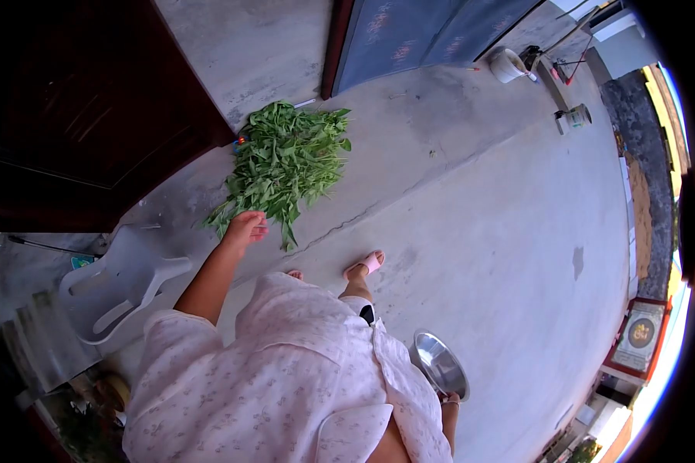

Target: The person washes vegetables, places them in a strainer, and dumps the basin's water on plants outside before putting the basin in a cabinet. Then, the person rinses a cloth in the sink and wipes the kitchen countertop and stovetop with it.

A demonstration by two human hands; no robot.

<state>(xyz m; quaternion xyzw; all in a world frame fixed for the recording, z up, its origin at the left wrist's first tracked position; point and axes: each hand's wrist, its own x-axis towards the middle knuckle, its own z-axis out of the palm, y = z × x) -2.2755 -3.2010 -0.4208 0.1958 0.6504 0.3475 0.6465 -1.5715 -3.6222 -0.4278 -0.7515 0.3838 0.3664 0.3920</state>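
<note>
My left hand (247, 229) is held out over the lower edge of a heap of leafy green stems (289, 154) on the concrete floor. Its fingers are slightly curled and apart, with nothing visible in them. Down at my right side, my right hand (451, 398) grips the rim of a shiny metal basin (440, 363), which is tilted and looks empty inside. Most of that hand's fingers are hidden by the basin.
A pale plastic chair (123, 282) stands at the left, below a dark wooden door (93, 116). Blue-grey doors (432, 35) are at the top. A white bucket (507, 65) and a small tin (577, 116) stand at the upper right. A crack crosses the floor.
</note>
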